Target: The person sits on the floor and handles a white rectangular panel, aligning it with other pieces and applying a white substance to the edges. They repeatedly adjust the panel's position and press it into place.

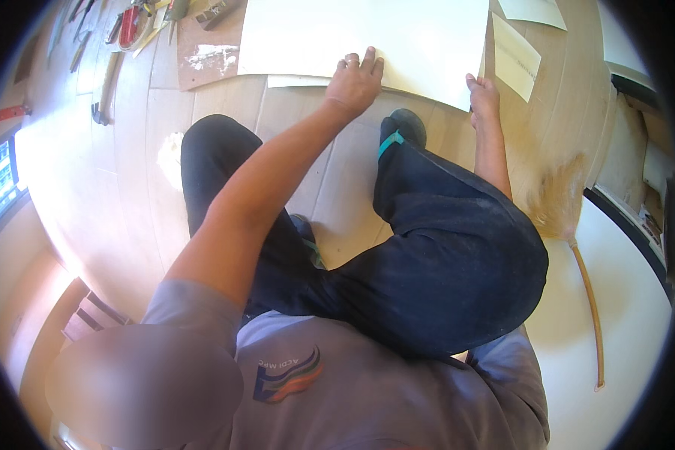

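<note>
Dressed in a grey shirt (397, 386), reaching to a large white sheet (367, 34) over the floor (341, 169). Resting an open left hand (358, 81) on it, gripping its near right corner with the right hand (485, 97); straw broom (564, 199) farther right.

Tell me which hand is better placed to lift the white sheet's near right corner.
Right, I'd judge: the right hand is at that corner of the white sheet, apparently gripping its edge, while the left hand lies on top, farther left.
</note>
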The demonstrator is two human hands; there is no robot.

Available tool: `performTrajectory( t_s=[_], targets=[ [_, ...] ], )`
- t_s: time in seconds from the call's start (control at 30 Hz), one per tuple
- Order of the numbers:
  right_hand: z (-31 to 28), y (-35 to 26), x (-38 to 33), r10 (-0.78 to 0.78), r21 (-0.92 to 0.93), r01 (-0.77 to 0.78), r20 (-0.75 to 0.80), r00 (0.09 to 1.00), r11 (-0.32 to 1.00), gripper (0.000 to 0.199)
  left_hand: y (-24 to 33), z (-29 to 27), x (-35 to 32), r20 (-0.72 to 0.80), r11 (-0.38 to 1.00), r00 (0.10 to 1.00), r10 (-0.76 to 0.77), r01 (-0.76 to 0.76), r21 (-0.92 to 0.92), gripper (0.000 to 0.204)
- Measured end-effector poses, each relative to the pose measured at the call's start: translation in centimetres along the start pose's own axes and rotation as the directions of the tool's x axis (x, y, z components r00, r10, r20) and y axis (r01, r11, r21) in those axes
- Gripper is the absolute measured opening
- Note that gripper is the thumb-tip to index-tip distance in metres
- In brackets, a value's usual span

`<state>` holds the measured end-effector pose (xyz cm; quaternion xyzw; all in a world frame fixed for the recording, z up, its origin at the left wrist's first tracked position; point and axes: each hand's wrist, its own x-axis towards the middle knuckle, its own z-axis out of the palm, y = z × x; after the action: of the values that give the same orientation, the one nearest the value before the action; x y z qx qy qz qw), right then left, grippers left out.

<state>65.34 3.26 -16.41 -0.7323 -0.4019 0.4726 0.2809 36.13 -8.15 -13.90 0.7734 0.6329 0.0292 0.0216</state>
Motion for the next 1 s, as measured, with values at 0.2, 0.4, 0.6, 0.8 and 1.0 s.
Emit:
performTrajectory(
  t_s=[0.2, 0.4, 0.6, 0.8, 1.0],
  targets=[
    [-1.6, 1.0, -1.0, -0.043, -0.133, 0.058, 0.108, 0.993, 0.989, 0.043, -8.2, -1.0, -2.3, 0.035, 0.973, 0.987, 0.159, -0.151, -0.176, 0.055],
    [-0.7, -1.6, -3.4, 0.097, -0.26, -0.06, 0.134, 0.986, 0.964, 0.058, -7.0, -2.6, -3.4, 0.121, 0.997, 0.99, -0.075, 0.071, 0.04, 0.058],
    [-0.3, 0.1, -4.2, 0.258, -0.194, -0.235, 0.107, 0.96, 0.953, 0.075, -3.5, -2.8, -1.6, 0.174, 0.989, 0.974, -0.146, 0.148, 0.005, 0.075],
    [0.2, 1.2, -4.0, 0.167, 0.079, -0.18, 0.148, 0.975, 0.981, 0.07, 1.1, -1.2, 1.4, 0.081, 0.993, 0.997, 0.004, 0.006, -0.122, 0.084],
    [-0.2, 1.1, -6.1, 0.094, 0.271, -0.144, 0.188, 0.978, 0.952, 0.037, 2.1, -0.5, 2.3, 0.168, 0.999, 0.986, 0.006, -0.013, 0.044, 0.085]
  ],
)
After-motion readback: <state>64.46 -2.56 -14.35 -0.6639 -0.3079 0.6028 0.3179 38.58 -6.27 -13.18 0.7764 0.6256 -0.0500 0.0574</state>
